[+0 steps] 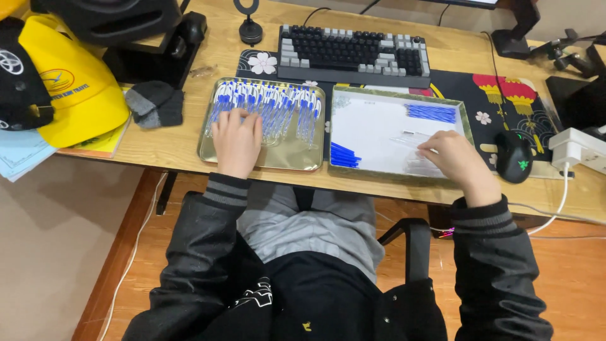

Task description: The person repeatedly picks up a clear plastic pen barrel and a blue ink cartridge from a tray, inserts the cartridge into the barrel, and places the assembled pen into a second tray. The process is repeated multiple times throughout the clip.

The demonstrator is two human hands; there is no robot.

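Note:
My left hand (237, 140) rests palm down on a gold metal tray (214, 158) filled with several blue-and-white pens (278, 104); its fingers lie spread on the pens. My right hand (459, 161) reaches into a white tray (379, 126) and pinches a clear pen barrel (413, 137) at its fingertips. In that white tray lie a bunch of blue refills (431, 113) at the far right and another blue bunch (344, 156) at the near left.
A black and grey keyboard (353, 53) sits behind the trays on a dark patterned desk mat (505, 101). A black mouse (514, 158) and a white power strip (577, 148) lie to the right. Yellow cap (79, 88) and grey socks (154, 104) at the left.

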